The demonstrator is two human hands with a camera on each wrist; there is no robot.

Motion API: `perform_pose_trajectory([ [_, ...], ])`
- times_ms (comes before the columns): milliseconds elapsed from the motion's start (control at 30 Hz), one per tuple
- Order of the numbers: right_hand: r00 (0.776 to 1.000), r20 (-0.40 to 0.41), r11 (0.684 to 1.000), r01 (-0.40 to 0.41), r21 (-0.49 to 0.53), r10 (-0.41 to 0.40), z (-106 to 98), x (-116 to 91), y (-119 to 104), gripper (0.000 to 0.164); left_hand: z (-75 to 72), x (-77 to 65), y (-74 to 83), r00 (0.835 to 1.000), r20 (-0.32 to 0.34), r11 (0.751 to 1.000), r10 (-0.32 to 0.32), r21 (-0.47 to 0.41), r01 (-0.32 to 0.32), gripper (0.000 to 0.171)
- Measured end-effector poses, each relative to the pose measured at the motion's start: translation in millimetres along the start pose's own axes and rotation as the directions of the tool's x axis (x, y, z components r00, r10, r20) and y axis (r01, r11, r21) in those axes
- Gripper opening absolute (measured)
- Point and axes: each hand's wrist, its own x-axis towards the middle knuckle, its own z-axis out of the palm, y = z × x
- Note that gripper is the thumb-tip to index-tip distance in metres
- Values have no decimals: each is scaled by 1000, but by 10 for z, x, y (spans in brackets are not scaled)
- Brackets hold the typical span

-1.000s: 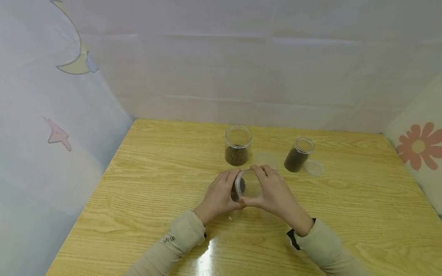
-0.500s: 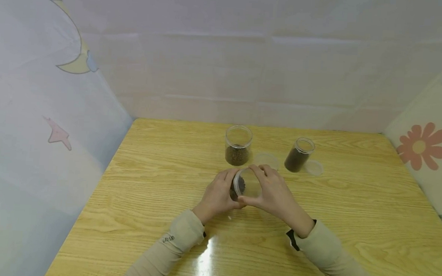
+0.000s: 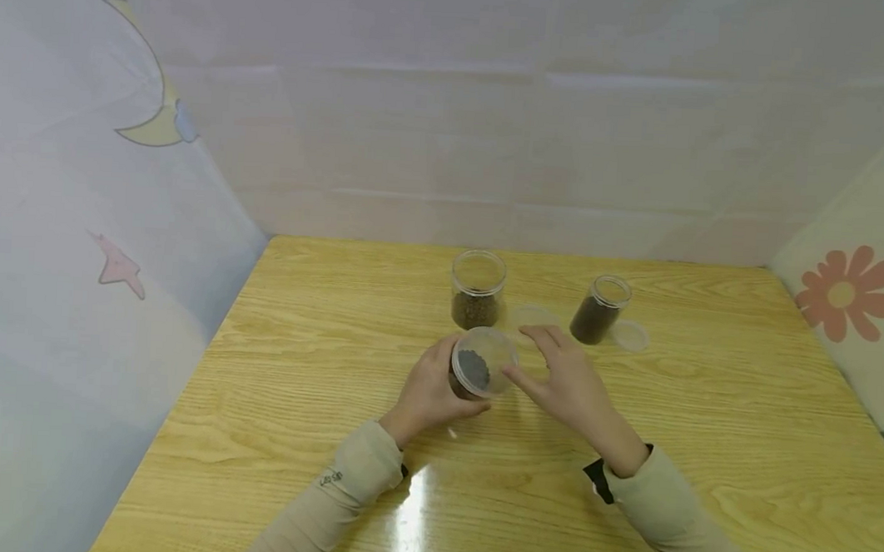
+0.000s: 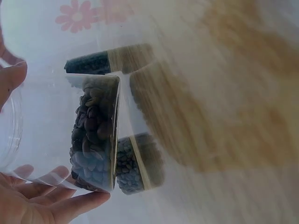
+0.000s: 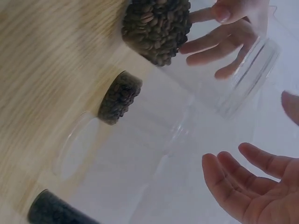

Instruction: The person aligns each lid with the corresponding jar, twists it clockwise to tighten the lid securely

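Here's the left hand [image 4: 44,203] gripping a clear jar [image 4: 56,126], dark beans [image 4: 96,128] gathered at its base! The right hand [image 4: 10,77] hovers by the rim; beyond, two more dark-filled containers, one upper [image 4: 88,63], one lower [image 4: 130,169].

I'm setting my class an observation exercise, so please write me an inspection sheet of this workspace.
Surface: wood-grain table, with glare between the forearms.
Job's things: clear jar of coffee beans in hand; wide jar and narrow jar standing beyond, both with dark contents, each with a round lid beside it.
Clutter: nothing seen.
Grippers: left hand grips the clear jar; right hand is beside it, holding nothing.
Cables: nothing seen.
Surroundings: pale backdrop printed with moon, star and flower.
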Motion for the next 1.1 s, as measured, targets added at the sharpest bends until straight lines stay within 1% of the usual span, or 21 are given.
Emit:
perform_pose_trajectory([
  [67,999,-42,1000,1,-9,-1,-12,-20,48,49,-19,-2,-5,999,-10,999,-30,-24,30,95],
  [167,997,-72,1000,-3,-28,1,-16,-48,111,40,-50,-3,-17,997,-28,996,-71,-64,69,94],
  [267,997,-81,999,-6,-40,3,-6,-73,157,36,-84,-4,-37,993,-54,988,-110,-116,103,95],
  [367,997,-78,999,-13,-52,9,10,-95,188,36,-121,3,-67,989,-83,980,-125,-165,110,94],
  [567,998,-60,997,-23,-68,19,22,-119,213,33,-175,11,-137,979,-119,972,-165,-189,141,96],
  [733,998,-54,998,-24,-64,20,32,-138,237,32,-208,7,-213,972,-162,970,-170,-200,136,97],
  [800,998,-57,998,-20,-65,16,37,-145,248,32,-224,9,-237,968,-174,969,-180,-201,144,97],
  [867,998,-60,997,-16,-70,12,43,-152,260,31,-241,10,-258,963,-179,964,-200,-210,161,97],
  [1000,998,-63,997,-9,-75,5,54,-165,272,30,-276,15,-284,948,-196,954,-253,-212,211,98],
  [1100,998,-67,997,-5,-73,0,52,-168,270,30,-292,16,-302,939,-213,953,-268,-199,227,98],
])
